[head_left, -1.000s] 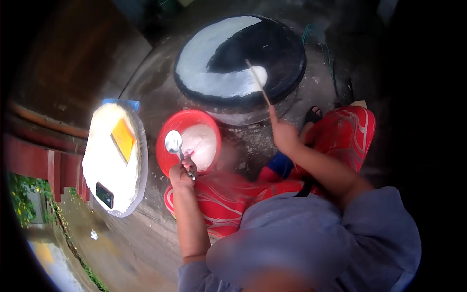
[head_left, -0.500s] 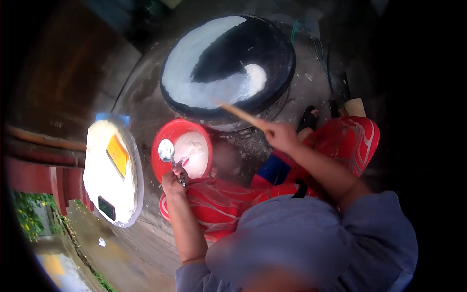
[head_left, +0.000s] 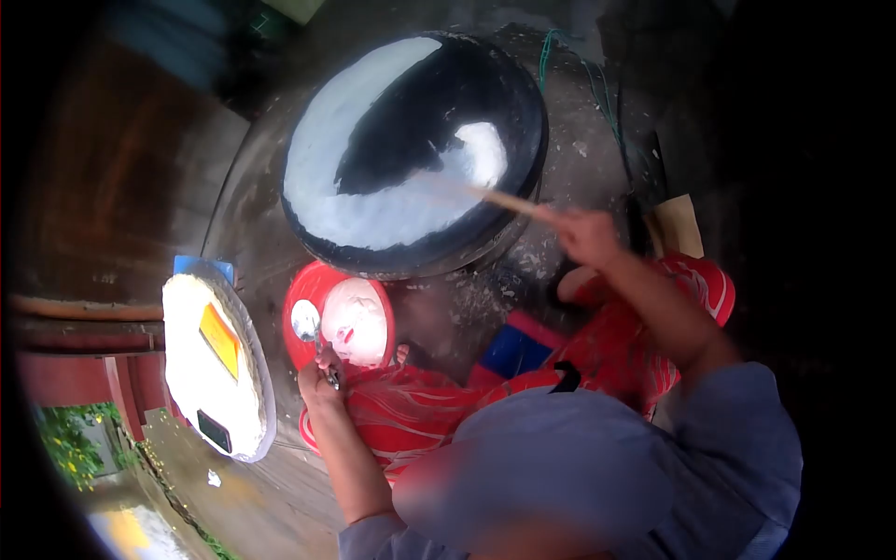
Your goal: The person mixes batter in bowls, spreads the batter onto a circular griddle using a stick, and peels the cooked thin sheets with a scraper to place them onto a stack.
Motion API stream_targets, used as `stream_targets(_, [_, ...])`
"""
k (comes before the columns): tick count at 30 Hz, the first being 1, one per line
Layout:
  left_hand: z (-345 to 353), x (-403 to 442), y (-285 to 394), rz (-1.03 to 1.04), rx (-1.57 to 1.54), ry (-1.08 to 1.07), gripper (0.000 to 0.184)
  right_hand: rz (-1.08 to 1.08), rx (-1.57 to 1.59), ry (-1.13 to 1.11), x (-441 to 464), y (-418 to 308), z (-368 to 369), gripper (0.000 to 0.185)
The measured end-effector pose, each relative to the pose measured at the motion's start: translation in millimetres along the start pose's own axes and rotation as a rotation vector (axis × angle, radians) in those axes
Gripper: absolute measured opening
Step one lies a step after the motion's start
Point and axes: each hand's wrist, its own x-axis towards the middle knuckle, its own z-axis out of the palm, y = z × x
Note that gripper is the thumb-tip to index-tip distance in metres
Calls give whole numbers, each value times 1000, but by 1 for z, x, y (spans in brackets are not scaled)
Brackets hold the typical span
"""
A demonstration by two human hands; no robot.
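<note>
A wide black round griddle carries a curved band of thin white batter, with a thicker white lump near its right end. My right hand is closed around the end of a thin wooden stick. The stick's far part lies blurred over the batter. In my left hand is a metal ladle whose bowl is coated white. That bowl sits over a red bucket holding thick white batter, with a small pinkish-red object in it.
To the left stands a round pale stack with an orange-yellow packet and a dark phone on top. A blue object lies behind it. My red-clad legs flank the bucket, and a green cord runs behind the griddle.
My right hand and the stick have swung right and upward in view. The thick batter lump has stretched upward along the griddle. My left hand still holds the ladle over the bucket.
</note>
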Motion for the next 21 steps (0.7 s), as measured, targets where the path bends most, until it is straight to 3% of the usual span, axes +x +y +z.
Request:
stream_targets(6, [1, 11, 1, 39, 44, 24, 15, 102, -228, 117, 75, 55, 3, 49])
stream_targets(8, [4, 12, 2, 53, 1, 69, 19, 339, 421, 66, 78, 39, 8, 47])
stream_targets(9, [4, 12, 5, 55, 1, 68, 19, 104, 313, 113, 65, 36, 10, 49])
stream_targets(11, [4, 13, 8, 26, -24, 83, 22, -257, 51, -52, 42, 46, -15, 55])
stream_targets(13, [10, 10, 2, 20, -42, 79, 21, -209, -11, 72, 41, 97, -19, 57])
stream_targets(14, [10, 11, 3, 45, -22, 91, 21, -108, -119, -9, 53, 114, -26, 56])
stream_targets(17, [10, 12, 4, 60, -7, 115, 20, -68, -215, 16, 115, 124, -23, 53])
stream_targets(19, [14, 13, 3, 41, -30, 116, 18, 59, -143, 120, 150, 115, -2, 50])
stream_targets(21, [19, 10, 0, 37, -26, 121, 17, 66, 271, 122, 149, 111, 14, 47])
